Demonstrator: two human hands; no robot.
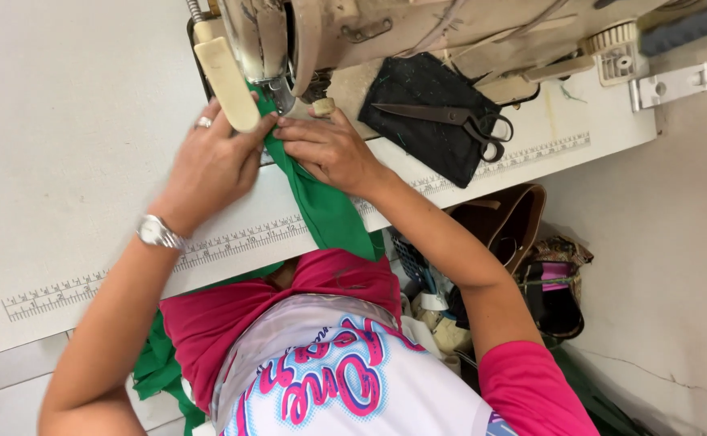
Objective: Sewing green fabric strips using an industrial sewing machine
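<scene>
Green fabric (321,202) pinched between fingers (289,145) of both hands, under sewing machine (305,40)

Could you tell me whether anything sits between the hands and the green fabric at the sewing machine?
Nothing visible does: the left hand and right hand both rest directly on the green fabric strip, just before the beige sewing machine.

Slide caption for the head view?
Both hands, left and right, press green fabric strip under beige sewing machine.
</scene>
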